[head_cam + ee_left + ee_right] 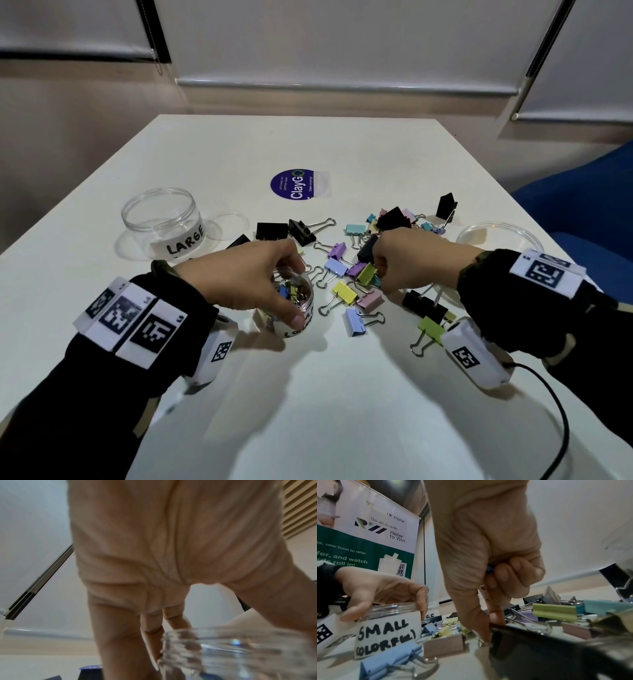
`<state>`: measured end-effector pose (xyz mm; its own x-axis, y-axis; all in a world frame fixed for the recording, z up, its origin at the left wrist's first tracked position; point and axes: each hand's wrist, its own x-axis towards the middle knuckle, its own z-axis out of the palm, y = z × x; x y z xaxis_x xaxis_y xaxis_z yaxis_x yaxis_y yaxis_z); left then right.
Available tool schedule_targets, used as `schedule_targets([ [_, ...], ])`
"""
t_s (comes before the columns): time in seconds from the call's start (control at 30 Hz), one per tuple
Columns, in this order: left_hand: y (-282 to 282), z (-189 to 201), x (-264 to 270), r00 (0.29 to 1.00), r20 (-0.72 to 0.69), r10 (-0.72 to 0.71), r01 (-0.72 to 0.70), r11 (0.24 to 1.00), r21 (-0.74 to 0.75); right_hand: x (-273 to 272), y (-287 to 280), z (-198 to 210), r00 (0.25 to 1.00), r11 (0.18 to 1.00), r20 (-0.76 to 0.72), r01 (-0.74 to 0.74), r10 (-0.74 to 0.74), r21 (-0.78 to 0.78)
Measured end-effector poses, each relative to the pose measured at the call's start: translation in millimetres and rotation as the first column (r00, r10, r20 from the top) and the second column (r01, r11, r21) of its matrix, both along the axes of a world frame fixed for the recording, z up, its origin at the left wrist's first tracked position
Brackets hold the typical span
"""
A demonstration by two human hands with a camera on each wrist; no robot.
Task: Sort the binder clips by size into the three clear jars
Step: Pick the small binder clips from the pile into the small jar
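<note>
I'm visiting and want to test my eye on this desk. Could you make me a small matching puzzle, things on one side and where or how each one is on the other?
Things:
1. Clear plastic jar labelled LARGE
2. Clear plastic jar labelled SMALL
3. Round blue ClayGo sticker
4. Right hand

States:
A. gripped at the rim by the left hand
B. stuck flat on the white table
C. empty, at the table's left
D. reaching into the clip pile

Pairs: 1-C, 2-A, 3-B, 4-D
</note>
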<state>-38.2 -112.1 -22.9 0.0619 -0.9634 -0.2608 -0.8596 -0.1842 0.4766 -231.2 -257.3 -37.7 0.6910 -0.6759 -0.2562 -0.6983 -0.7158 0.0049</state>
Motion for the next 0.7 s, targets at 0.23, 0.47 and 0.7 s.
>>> schedule_targets([
  [0.23, 0, 0, 0, 1.000, 0.005, -0.005, 0.005, 1.000, -0.003, -2, 4, 10, 0.999, 0.999, 0.018, 0.036, -0.036, -0.017],
  [0.47, 0, -1, 0, 1.000, 0.007, -0.008, 0.008, 1.000, -0.002, -4, -4, 18, 0.998, 0.999, 0.057, 0.035, -0.033, -0.035],
  [0.7, 0, 0, 0, 1.000, -0.007, -0.002, 0.002, 1.000, -0.002, -4, -5, 21, 0.997, 0.997, 0.060, 0.053, -0.057, 0.061],
])
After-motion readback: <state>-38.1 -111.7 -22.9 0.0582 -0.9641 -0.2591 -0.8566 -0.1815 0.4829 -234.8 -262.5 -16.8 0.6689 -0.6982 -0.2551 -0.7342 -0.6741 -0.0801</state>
